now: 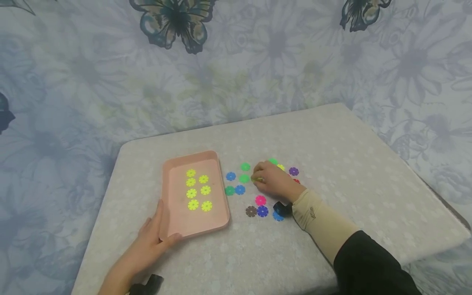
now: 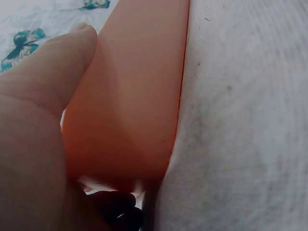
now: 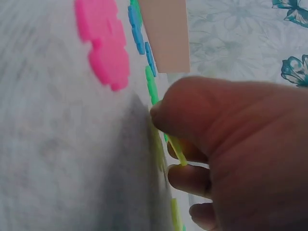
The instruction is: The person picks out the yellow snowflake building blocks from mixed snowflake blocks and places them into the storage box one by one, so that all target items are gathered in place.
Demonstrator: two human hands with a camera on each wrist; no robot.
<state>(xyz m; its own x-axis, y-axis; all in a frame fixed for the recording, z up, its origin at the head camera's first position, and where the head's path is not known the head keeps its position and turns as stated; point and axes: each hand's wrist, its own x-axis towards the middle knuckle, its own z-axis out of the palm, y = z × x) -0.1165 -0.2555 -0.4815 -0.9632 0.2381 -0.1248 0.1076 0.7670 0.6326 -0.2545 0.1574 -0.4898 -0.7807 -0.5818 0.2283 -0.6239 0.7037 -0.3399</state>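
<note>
At the near left corner of a shallow pink tray (image 1: 195, 223), my left hand (image 1: 149, 239) holds the wall, its thumb (image 2: 72, 57) along the near side and its fingers round the left side. Several yellow flower-shaped discs (image 1: 205, 190) lie in the tray. To the right of it, my right hand (image 1: 274, 180) reaches down among loose discs. Between thumb and fingers it pinches a yellow flower-shaped disc (image 3: 178, 150), tilted close over the tablecloth. Another yellow disc (image 3: 174, 214) lies past the fingers in the right wrist view.
Around the right hand lie green (image 1: 244, 178), blue (image 1: 240, 189), pink (image 1: 260, 200), brown (image 1: 251, 211) and purple (image 1: 293, 171) discs. A light patterned cloth (image 1: 313, 135) covers the table, which stands against a floral wall (image 1: 258, 61). The wrist camera (image 1: 282, 209) overhangs a blue disc.
</note>
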